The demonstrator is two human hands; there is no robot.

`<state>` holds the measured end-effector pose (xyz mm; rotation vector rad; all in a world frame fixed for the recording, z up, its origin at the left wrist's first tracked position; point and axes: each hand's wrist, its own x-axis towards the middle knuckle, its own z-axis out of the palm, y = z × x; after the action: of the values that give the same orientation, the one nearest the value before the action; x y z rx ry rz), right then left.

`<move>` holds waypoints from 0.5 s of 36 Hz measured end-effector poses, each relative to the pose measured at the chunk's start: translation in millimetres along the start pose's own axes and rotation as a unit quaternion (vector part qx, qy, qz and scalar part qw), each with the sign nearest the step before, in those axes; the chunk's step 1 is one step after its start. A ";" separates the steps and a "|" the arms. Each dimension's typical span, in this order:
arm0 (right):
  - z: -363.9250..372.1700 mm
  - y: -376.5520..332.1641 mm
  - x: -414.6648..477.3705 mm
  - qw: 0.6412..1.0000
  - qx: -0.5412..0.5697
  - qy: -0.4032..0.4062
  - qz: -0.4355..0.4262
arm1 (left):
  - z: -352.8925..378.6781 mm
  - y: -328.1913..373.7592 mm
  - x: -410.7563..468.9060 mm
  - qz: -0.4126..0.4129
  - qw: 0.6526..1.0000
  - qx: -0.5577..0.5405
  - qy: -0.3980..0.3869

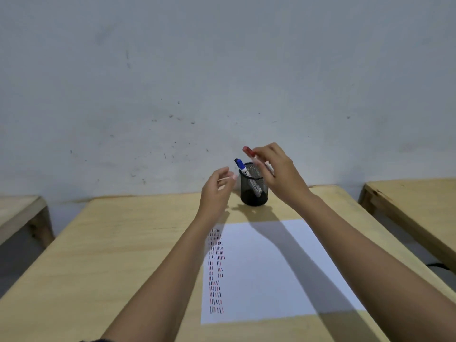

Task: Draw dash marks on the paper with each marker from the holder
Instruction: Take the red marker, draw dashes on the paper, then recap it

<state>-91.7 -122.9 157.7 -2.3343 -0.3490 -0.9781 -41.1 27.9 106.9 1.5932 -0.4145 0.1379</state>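
My right hand (276, 174) was closed around the red-capped marker (249, 151), holding it tilted above the rim of the black mesh holder (254, 191), its cap pointing up and to the left. My left hand (218, 186) hovered just left of the holder, fingers loosely curled and open, gripping nothing and not touching the mesh. A blue-capped marker (240, 165) leaned inside the holder, its cap sticking out over the left side of the rim, between my two hands.

The holder stood near the far edge of the tabletop (111, 243), close to the wall (222, 70), so there was little room behind it. The white paper (259, 267) lay nearer to me, apart from the holder, with a strip of bare wood between them. Rows of red, blue and black dash marks (216, 267) ran down the paper's left margin; the rest of the sheet was unmarked, crossed by the shadow of my right arm. Wide bare wood lay to the left of the paper.
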 end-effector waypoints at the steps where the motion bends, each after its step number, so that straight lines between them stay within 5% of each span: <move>1: -0.6 -0.6 -6.7 1.000 -0.013 -0.017 -0.003 | -4.6 5.9 -4.0 0.007 1.000 -0.011 0.001; 13: 4.8 -16.0 -60.4 0.988 -0.047 -0.139 -0.049 | -20.3 22.6 -61.5 0.061 0.991 0.074 -0.090; 18: 0.2 -15.8 -68.7 0.983 -0.016 -0.184 0.014 | -28.1 18.1 -70.8 0.050 0.994 0.067 -0.068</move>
<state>-146.4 -111.3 114.8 -2.5406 -0.4438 -0.5368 -108.1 67.9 102.1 1.7197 -0.6023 0.1365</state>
